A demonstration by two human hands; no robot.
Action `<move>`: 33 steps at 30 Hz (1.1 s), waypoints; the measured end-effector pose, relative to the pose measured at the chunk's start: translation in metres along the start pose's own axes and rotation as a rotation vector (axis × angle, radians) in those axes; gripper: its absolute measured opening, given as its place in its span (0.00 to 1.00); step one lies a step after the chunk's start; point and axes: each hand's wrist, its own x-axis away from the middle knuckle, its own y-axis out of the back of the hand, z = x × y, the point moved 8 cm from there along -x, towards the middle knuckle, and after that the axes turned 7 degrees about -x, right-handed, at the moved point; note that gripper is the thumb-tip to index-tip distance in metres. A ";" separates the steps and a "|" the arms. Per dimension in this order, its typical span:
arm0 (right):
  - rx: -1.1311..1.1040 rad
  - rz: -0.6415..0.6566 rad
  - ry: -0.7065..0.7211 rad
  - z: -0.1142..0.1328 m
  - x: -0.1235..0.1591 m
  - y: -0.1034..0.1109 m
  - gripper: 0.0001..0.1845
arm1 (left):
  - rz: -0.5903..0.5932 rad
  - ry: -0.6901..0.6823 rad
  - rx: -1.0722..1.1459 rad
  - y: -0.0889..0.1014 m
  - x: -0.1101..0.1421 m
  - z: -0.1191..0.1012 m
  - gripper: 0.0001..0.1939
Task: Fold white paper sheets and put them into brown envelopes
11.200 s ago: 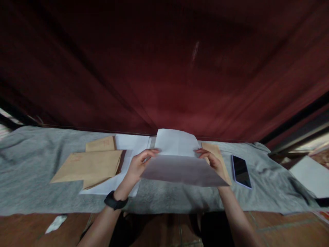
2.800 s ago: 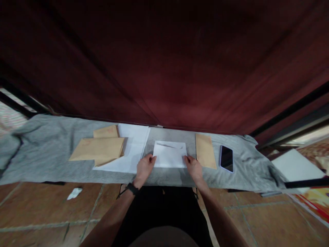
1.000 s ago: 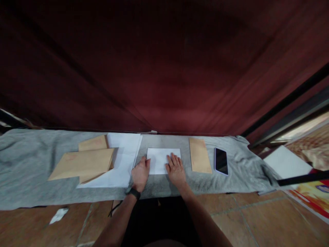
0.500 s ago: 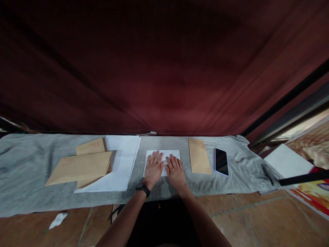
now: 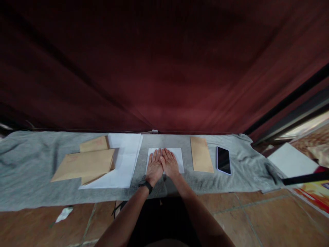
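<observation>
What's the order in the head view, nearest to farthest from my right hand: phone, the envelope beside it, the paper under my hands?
From your right hand:
1. Paper: directly beneath it.
2. Envelope: to its right.
3. Phone: farther right, past the envelope.

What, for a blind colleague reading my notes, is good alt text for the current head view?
A person's left hand and right hand lie flat, side by side, on a small white sheet on a gray cloth. To the left, brown envelopes overlap larger white paper; to the right lie a single envelope and a phone.
</observation>
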 end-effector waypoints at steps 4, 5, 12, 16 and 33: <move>0.057 -0.016 -0.029 -0.018 0.005 0.001 0.26 | -0.027 0.034 0.036 0.001 -0.001 0.002 0.29; 0.066 -0.019 -0.031 -0.023 0.006 0.002 0.26 | -0.033 0.037 0.039 0.001 -0.001 0.002 0.29; 0.135 -0.098 -0.074 -0.056 0.018 0.017 0.28 | -0.063 0.159 0.038 -0.001 -0.005 0.007 0.30; 0.168 -0.109 -0.077 -0.063 0.023 0.022 0.29 | -0.074 0.244 0.021 0.001 -0.005 0.017 0.32; 0.156 -0.139 -0.062 -0.061 0.023 0.022 0.29 | -0.078 0.069 0.072 0.006 0.000 -0.025 0.29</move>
